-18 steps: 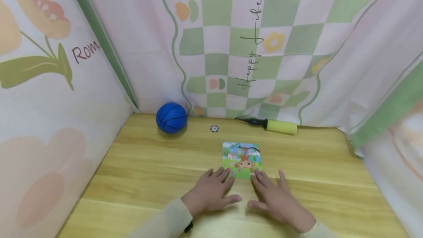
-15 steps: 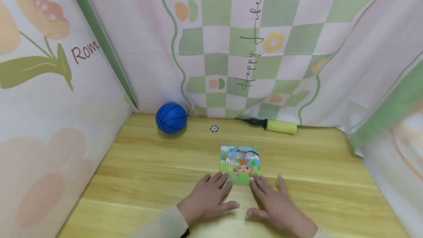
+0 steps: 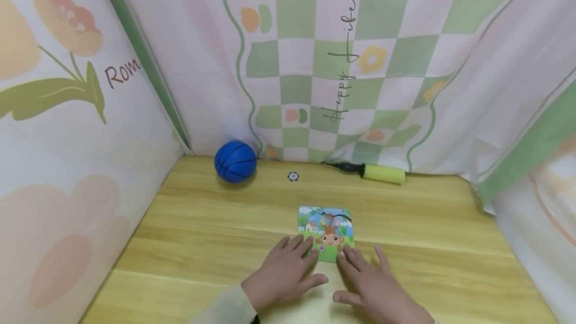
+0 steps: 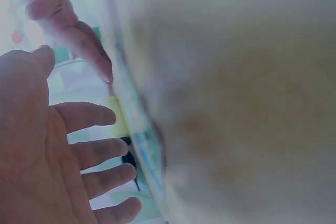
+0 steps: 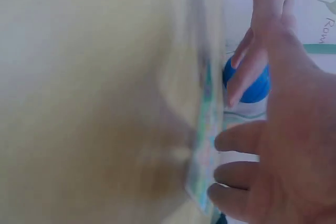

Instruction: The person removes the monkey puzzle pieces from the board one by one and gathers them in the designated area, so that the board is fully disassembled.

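Observation:
A square picture card (image 3: 330,234) with a cartoon monkey hanging from a branch lies flat on the wooden table, its picture facing up. My left hand (image 3: 285,269) has its fingers spread, the fingertips over the card's near left corner. At the near right corner, the fingertips of my right hand (image 3: 371,279) overlap the edge, also with straight fingers. Both thumbs point inward, apart from each other. In the right wrist view the card (image 5: 205,145) shows edge-on beside the fingertips; whether they press on it is hard to tell.
Toward the back left sits a blue ball (image 3: 235,161) with black lines. A small round dark-and-white disc (image 3: 293,176) lies to its right. Farther right, a yellow hand pump (image 3: 382,173) with a black nozzle lies by the printed curtain (image 3: 342,64). Fabric also borders both sides.
The card has slid across the table toward the person, with both hands' fingertips staying at its near corners. The ball, disc and pump have kept their places.

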`<action>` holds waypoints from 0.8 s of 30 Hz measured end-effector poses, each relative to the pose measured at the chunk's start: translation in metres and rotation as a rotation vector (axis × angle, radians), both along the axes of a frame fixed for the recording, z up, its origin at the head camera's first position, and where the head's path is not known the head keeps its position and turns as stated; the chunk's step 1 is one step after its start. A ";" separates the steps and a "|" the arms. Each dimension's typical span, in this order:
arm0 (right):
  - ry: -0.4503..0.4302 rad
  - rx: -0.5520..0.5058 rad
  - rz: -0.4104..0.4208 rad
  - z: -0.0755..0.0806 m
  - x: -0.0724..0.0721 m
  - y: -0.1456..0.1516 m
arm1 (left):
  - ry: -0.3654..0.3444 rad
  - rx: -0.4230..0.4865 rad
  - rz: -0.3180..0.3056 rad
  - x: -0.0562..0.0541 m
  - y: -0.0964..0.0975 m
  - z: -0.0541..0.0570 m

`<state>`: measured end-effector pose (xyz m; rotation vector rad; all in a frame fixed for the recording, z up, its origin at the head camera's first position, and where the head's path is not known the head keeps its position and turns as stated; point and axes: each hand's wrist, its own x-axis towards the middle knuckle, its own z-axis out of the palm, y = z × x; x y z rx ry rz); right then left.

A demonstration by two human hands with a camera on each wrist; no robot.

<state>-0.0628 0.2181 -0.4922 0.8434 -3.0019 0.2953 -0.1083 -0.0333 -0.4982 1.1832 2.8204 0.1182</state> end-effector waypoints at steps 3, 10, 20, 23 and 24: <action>0.069 -0.018 -0.039 0.010 -0.017 -0.001 | 0.058 0.004 -0.009 -0.015 0.008 0.004; 0.101 -0.190 -0.164 0.014 -0.089 0.014 | 0.117 -0.006 -0.007 -0.052 0.028 -0.006; -0.020 -0.137 -0.082 -0.002 -0.136 0.022 | 0.080 -0.127 0.011 -0.064 0.050 -0.022; -0.026 -0.113 -0.085 -0.002 -0.138 0.020 | 0.110 -0.163 0.016 -0.064 0.054 -0.023; -0.031 -0.111 -0.092 -0.001 -0.138 0.019 | 0.121 -0.176 0.019 -0.064 0.054 -0.023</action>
